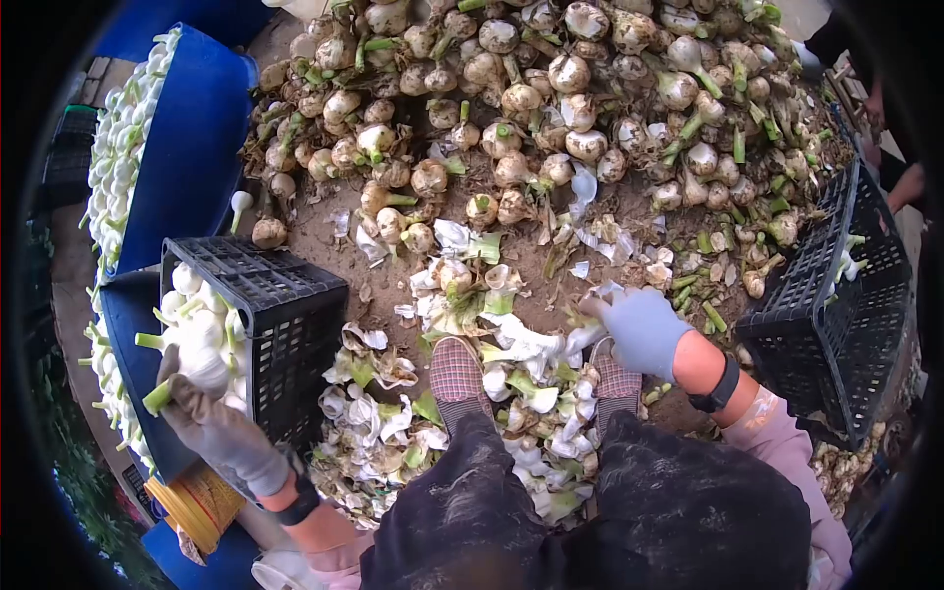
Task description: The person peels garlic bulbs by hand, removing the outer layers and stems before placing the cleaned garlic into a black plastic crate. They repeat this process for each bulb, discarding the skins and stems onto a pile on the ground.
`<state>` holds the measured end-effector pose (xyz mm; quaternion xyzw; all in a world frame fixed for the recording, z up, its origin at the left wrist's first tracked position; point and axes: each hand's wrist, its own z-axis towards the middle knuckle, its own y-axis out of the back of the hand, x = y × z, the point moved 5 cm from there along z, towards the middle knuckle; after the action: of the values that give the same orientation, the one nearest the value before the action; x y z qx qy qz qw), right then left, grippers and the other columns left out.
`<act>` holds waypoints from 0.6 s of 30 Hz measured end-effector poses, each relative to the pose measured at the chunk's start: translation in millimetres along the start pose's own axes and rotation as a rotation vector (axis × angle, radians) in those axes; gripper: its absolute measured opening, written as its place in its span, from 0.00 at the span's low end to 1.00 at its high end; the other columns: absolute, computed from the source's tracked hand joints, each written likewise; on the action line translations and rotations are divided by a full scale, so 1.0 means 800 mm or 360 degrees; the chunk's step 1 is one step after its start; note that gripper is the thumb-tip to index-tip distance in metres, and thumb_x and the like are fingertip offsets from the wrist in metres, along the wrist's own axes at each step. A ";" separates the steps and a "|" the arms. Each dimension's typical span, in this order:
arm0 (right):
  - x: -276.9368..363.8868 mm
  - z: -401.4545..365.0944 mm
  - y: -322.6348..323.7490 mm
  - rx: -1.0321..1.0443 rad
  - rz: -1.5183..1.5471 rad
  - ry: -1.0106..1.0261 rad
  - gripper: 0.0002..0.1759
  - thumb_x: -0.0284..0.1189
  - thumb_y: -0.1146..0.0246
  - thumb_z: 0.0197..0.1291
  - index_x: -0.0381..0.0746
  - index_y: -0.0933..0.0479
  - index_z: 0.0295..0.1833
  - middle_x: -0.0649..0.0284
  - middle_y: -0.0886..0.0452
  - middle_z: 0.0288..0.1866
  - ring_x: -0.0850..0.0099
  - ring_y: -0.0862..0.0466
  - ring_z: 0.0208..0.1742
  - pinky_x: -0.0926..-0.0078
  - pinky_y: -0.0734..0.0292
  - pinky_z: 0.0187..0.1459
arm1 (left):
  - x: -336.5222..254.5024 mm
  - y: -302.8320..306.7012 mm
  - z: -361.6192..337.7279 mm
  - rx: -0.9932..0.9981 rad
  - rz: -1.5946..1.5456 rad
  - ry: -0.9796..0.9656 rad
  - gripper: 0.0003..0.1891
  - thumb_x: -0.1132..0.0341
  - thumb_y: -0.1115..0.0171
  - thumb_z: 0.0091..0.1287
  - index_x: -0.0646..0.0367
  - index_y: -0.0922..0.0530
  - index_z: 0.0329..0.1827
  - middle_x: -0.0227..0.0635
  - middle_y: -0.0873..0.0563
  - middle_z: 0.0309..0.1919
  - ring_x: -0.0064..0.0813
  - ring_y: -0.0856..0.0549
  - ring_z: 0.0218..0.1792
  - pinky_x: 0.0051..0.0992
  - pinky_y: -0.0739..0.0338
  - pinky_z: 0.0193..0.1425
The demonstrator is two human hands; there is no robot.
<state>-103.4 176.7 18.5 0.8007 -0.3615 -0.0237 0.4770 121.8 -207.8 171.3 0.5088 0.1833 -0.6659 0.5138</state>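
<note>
In the head view, the left hand (218,439), in a grey glove, is at the open side of the left black crate (300,339). Its fingers are closed on a green stem (157,396); whether that stem belongs to the large white garlic bulb (204,356) just beyond the fingers cannot be told. That bulb lies at the crate's opening, among other white bulbs inside.

The right hand (639,329), also gloved, is above the loose peelings (521,339), near the right shoe (617,376). Its fingertips are close to pale, papery scraps, but whether they are clamped on anything cannot be told.

More peelings lie between and around the shoes. Ahead, unpeeled garlic (501,143), brown with dirt and roots, is heaped on the bare soil (393,285). To the left, a blue container (187,128) stands beside rows of white bulbs with green stems, and a yellow container (202,501) sits lower down, its dark markings too small to read. To the right is a tilted black crate (801,344) with a few white bulbs inside; another person's hand (907,187) shows beyond it.
</note>
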 end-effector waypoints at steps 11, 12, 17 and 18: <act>-0.011 0.181 0.007 -0.0820 -0.0328 -0.0305 0.24 0.28 0.36 0.51 0.46 0.25 0.57 0.61 0.18 0.36 0.63 0.17 0.38 0.62 0.22 0.37 | -0.053 -0.052 0.003 0.0058 0.1024 -0.0373 0.22 0.79 0.41 0.68 0.63 0.28 0.65 0.42 0.22 0.60 0.31 0.22 0.57 0.29 0.30 0.65; -0.016 0.183 0.005 -0.0856 -0.0239 -0.0250 0.24 0.29 0.36 0.51 0.46 0.25 0.57 0.62 0.18 0.35 0.65 0.17 0.36 0.63 0.22 0.36 | -0.032 -0.106 -0.029 0.0461 0.0693 0.0093 0.24 0.79 0.35 0.62 0.60 0.25 0.62 0.40 0.19 0.55 0.30 0.21 0.57 0.25 0.21 0.51; 0.008 0.182 0.067 -0.0784 0.0885 0.0003 0.26 0.25 0.36 0.55 0.40 0.26 0.62 0.51 0.18 0.52 0.63 0.17 0.51 0.69 0.25 0.54 | 0.123 -0.275 -0.181 0.1532 0.0783 -0.0063 0.24 0.64 0.32 0.59 0.47 0.25 0.61 0.52 0.23 0.54 0.55 0.19 0.49 0.41 0.21 0.51; 0.008 0.185 0.077 -0.0906 0.1353 0.0090 0.26 0.23 0.36 0.56 0.39 0.27 0.63 0.49 0.19 0.56 0.65 0.17 0.54 0.70 0.26 0.57 | 0.132 -0.289 -0.173 0.1495 0.0909 -0.0040 0.13 0.67 0.35 0.62 0.52 0.21 0.50 0.50 0.21 0.49 0.54 0.18 0.43 0.41 0.21 0.46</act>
<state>-189.8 44.7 -11.7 0.4216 -0.6216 0.0966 0.6531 -6.9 -60.8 -42.2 0.7051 -0.2851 -0.5162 0.3938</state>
